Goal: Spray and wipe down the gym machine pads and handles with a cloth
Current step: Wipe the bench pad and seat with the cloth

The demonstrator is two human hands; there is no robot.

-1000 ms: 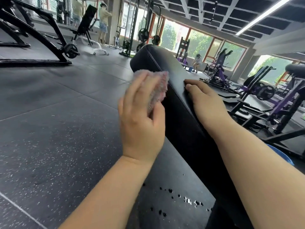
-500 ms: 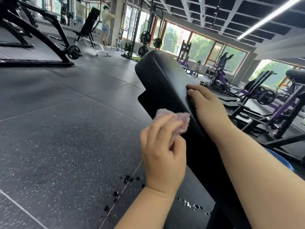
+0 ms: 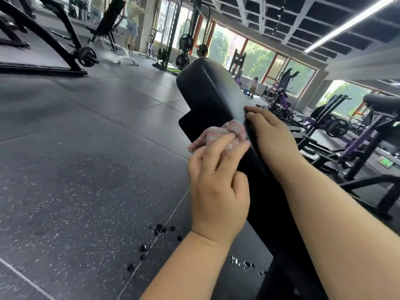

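**Left hand wiping side of pad, right hand bracing on top**

Left hand [image 3: 218, 187]: back toward the camera, fingers curled over the bunched pink cloth [image 3: 218, 135], pressing it against the side face of the black pad [image 3: 212, 89].
Right hand [image 3: 272, 137]: lies flat along the pad's top edge with fingers extended, holding nothing. The fingertips sit at the seam, just beside the cloth.
The hands are close, with only the pad's edge between them.
Dark wet spots [image 3: 159, 228] dot the floor [image 3: 86, 169] below the left wrist.
Green floor marking [image 3: 385, 162], well right of the right hand: too blurred to read.
Versus 1 s ago: the cloth and left hand sit lower down the pad's side, closer to the right hand. The right hand stays in the same place.
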